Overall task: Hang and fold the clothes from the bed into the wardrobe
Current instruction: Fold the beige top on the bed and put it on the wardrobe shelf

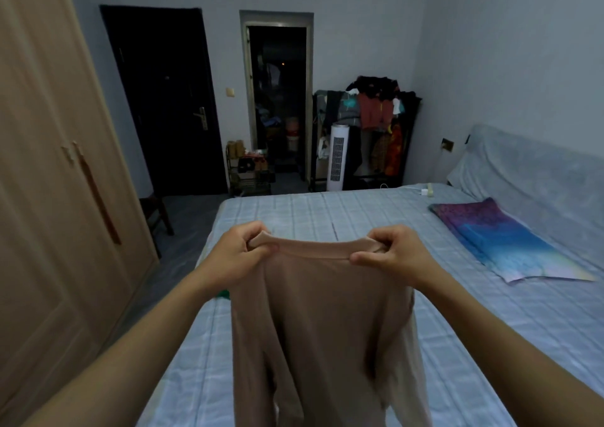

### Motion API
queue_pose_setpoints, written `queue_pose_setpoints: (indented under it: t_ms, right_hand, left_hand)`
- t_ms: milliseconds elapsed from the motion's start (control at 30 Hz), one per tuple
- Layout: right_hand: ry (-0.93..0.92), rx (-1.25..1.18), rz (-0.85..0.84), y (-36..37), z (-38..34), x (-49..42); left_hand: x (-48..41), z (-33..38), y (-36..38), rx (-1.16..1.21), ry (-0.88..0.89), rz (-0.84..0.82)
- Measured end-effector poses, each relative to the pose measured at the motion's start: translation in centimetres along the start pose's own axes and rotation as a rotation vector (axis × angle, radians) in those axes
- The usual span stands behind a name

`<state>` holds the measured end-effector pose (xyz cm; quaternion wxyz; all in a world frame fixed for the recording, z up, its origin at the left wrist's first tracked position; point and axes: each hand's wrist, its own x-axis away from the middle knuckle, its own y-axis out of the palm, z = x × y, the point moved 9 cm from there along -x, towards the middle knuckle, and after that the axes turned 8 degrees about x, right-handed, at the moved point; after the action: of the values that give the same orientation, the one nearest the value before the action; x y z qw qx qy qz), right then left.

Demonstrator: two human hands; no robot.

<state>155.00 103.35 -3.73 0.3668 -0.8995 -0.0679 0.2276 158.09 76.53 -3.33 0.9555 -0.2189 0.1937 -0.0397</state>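
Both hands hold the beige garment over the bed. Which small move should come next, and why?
Probably lower the beige fabric garment flat onto the pale blue checked bed to fold it: left hand and right hand pinch its top edge, and it hangs unfolded.

beige garment (323, 322) cut off below, green item (224, 294) mostly hidden behind it

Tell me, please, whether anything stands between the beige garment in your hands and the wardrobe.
Only the wardrobe's doors, which look closed. Between the beige garment and them, the floor beside the bed shows nothing; the dark stool sits farther off.
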Motion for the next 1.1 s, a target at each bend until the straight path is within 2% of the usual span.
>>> queue_pose_setpoints:
  t_ms: [167,300,367,433,500,600,767,967,1100]
  right_hand:
    - [-0.006,0.024,-0.071,2.3,-1.4,-0.4]
    - [0.032,0.070,-0.077,3.7,-0.4,-0.8]
    - [0.100,0.133,0.008,4.5,0.4,-1.8]
    - [0.242,0.151,0.139,5.3,1.0,-3.0]
    - [0.437,0.026,0.240,7.0,2.0,-3.4]
    - [0.581,-0.228,0.292,10.4,2.3,-2.7]
    - [0.420,-0.390,0.293,12.1,0.4,-1.3]
    - [0.215,-0.439,0.184,10.7,-1.3,-1.4]
    - [0.160,-0.459,0.196,9.3,-1.6,-1.7]
  left_hand:
    - [0.9,-0.9,-0.7,0.113,-0.014,-0.062]
    - [1.0,-2.9,-0.9,0.203,-0.119,-0.108]
    - [0.0,-4.6,-0.8,0.124,-0.200,-0.018]
    - [-1.4,-5.8,-1.2,-0.057,-0.311,0.195]
    - [-1.8,-5.8,-0.8,-0.142,-0.406,0.373]
    - [-1.5,-4.5,1.6,-0.079,-0.362,0.450]
    - [0.2,-3.2,4.0,-0.012,-0.237,0.446]
    - [0.0,-3.7,3.9,0.078,-0.257,0.431]
    - [-0.5,-3.2,4.6,0.234,-0.240,0.378]
